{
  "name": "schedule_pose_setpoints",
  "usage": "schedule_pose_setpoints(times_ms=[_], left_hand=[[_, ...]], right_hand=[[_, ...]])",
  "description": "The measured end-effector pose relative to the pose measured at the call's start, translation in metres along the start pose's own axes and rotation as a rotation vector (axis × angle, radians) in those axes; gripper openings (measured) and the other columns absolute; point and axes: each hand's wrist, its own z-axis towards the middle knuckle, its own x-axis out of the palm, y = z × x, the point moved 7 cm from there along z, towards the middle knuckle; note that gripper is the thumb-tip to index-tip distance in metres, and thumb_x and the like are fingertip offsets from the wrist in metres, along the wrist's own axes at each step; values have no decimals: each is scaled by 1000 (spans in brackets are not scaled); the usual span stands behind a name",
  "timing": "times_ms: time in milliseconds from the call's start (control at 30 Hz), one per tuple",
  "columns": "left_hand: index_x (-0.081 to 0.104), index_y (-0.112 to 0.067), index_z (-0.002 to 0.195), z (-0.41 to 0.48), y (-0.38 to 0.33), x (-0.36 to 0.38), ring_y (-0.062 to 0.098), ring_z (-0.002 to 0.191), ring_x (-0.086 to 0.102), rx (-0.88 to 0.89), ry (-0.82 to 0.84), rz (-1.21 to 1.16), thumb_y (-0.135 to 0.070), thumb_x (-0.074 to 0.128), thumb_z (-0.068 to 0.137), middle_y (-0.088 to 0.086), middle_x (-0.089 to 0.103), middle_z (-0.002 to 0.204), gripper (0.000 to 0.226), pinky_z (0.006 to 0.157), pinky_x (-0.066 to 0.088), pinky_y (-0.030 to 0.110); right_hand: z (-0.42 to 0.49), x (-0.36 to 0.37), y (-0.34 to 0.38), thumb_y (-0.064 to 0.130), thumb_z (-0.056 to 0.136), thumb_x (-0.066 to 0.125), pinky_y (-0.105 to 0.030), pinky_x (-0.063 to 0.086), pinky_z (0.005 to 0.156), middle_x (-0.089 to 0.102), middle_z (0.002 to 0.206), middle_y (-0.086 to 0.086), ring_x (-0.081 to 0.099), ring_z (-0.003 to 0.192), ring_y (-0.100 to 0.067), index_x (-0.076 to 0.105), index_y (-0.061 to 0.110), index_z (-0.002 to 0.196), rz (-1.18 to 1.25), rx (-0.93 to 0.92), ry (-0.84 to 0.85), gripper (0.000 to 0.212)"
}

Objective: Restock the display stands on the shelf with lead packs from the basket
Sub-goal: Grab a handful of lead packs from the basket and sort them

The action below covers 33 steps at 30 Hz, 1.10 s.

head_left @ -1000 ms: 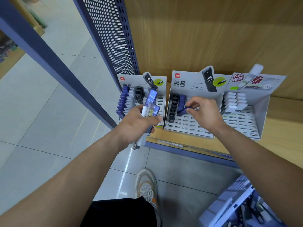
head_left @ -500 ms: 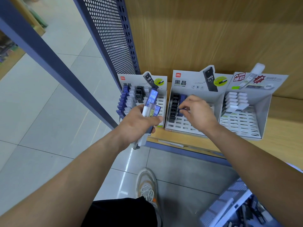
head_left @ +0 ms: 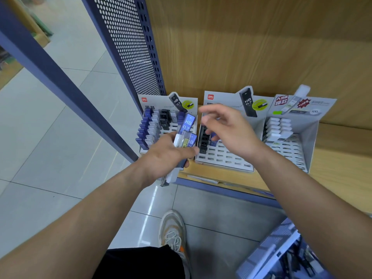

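Three grey display stands sit on the wooden shelf: a left stand (head_left: 145, 102) with blue, white and black packs, a middle stand (head_left: 225, 160) with a few black and blue packs at its upper left, and a right stand (head_left: 310, 141) with white packs. My left hand (head_left: 169, 156) grips a bunch of lead packs (head_left: 187, 129), blue ones marked HB 0.7, in front of the left stand. My right hand (head_left: 229, 131) hovers above the middle stand with fingers loosely spread and holds nothing. The basket (head_left: 281, 256) shows at the bottom right.
A blue perforated metal panel (head_left: 128, 47) and a slanted blue post (head_left: 60, 81) bound the shelf on the left. The wooden back wall (head_left: 261, 47) rises behind the stands. My shoe (head_left: 173, 232) stands on the tiled floor below the shelf edge.
My right hand has let go of the blue pack in the middle stand, lifted off it and moved left toward the packs in my left hand. My left hand stayed put.
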Motion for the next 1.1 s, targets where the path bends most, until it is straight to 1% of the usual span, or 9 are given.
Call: schedule_pose_setpoints(times_ms=[67, 167, 367, 500, 600, 800, 967, 1033, 1100], left_hand=[[61, -14, 93, -1, -6, 9, 19, 67, 59, 18, 43, -18, -15, 72, 93, 2, 63, 73, 11, 67, 53, 28], [61, -12, 94, -3, -12, 20, 22, 68, 56, 53, 89, -19, -10, 71, 93, 3, 60, 74, 9, 66, 51, 30], [59, -11, 87, -4, -12, 23, 26, 70, 55, 63, 125, -30, -11, 70, 93, 5, 62, 72, 13, 65, 48, 31], [59, -12, 87, -5, -12, 23, 25, 70, 57, 54, 124, -27, -25, 74, 82, 5, 62, 73, 21, 70, 49, 35], [58, -14, 86, -4, -11, 19, 25, 70, 57, 39, 103, -32, -30, 74, 79, 7, 62, 73, 23, 73, 47, 38], [62, -11, 90, -2, 1, 1, 22, 68, 59, -33, -13, -21, -24, 74, 89, 6, 66, 73, 17, 74, 48, 37], [65, -5, 103, -8, 13, -30, 16, 60, 59, -108, -143, 21, -25, 69, 94, 4, 66, 69, 23, 59, 47, 29], [65, -1, 102, -13, 19, -40, 17, 60, 58, -120, -172, 7, -21, 68, 94, 2, 65, 68, 21, 62, 46, 30], [65, -5, 96, -18, 24, -46, 17, 60, 57, -132, -183, -9, -17, 68, 94, 1, 65, 67, 12, 58, 47, 27]], right_hand=[[-2, 12, 8, 24, 101, 56, -27, 52, 64, 66, 94, -3, 62, 76, -13, 68, 22, 111, -3, 41, 118, 16], [-6, 13, 12, 18, 101, 55, -25, 47, 59, 64, 81, -8, 56, 67, -15, 66, 7, 97, 33, 50, 160, 16], [-14, -1, 3, 23, 104, 51, -30, 51, 63, 69, 86, -7, 61, 71, -16, 60, 17, 85, 90, 68, 39, 21], [-13, -8, 6, 24, 103, 52, -29, 51, 61, 67, 85, -11, 61, 68, -14, 62, 17, 86, 85, 50, -36, 21], [-11, -12, 9, 25, 104, 50, -28, 51, 59, 67, 82, -2, 61, 66, -14, 63, 15, 90, 113, 42, -80, 22], [-4, -42, 1, 24, 101, 56, -34, 57, 60, 66, 82, -6, 63, 65, -16, 62, 17, 86, 146, 21, -294, 18], [7, -28, -20, 18, 95, 65, -36, 58, 64, 66, 67, 5, 68, 63, -18, 65, 23, 90, -30, 8, -242, 7], [15, -17, -27, 15, 93, 67, -35, 56, 68, 66, 66, 6, 69, 65, -19, 65, 25, 91, -150, -15, -211, 10], [21, -14, -34, 16, 92, 68, -35, 56, 73, 66, 71, 3, 68, 69, -21, 67, 21, 93, -216, -24, -214, 5]])
